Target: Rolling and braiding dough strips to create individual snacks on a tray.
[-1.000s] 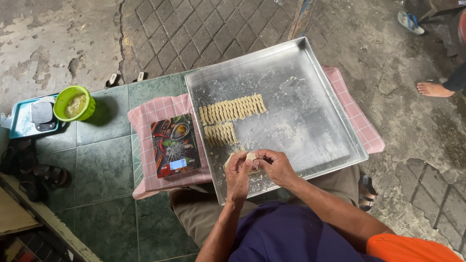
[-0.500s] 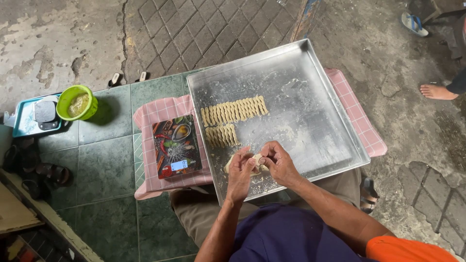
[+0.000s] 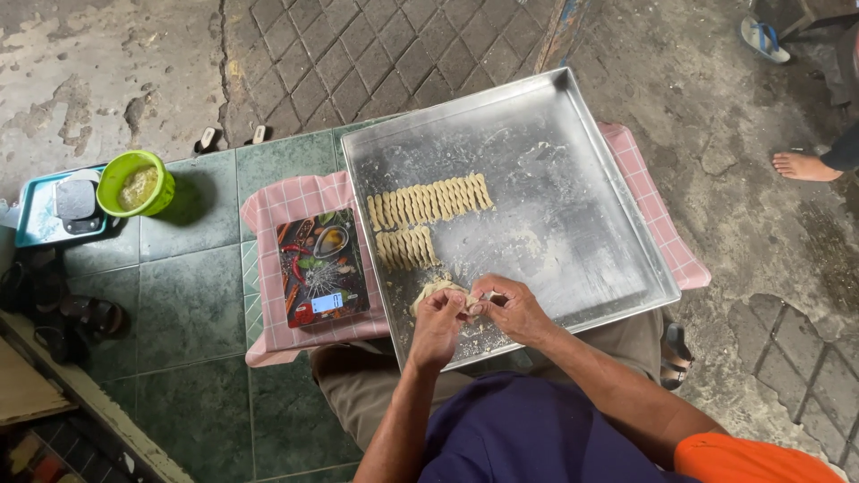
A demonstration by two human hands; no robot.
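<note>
A large square metal tray (image 3: 573, 152) rests on a pink checked cloth (image 3: 304, 197) over my lap. Two rows of pale twisted dough sticks (image 3: 428, 201) lie on it. My left hand (image 3: 438, 317) and my right hand (image 3: 508, 304) meet at the tray's near edge, both pinching one small piece of dough (image 3: 472, 302). A lump of dough (image 3: 431, 290) sits on the tray just beside my left hand.
A small kitchen scale with a colourful picture top (image 3: 320, 266) lies on the cloth left of the tray. A green bowl of dough (image 3: 136, 183) and a teal tray (image 3: 36, 219) stand far left. Another person's bare foot (image 3: 805, 165) is at right; sandals (image 3: 80, 313) at left.
The view has shifted slightly. My fingers have kept working the small dough piece at the tray's near edge; the rows of sticks look unchanged.
</note>
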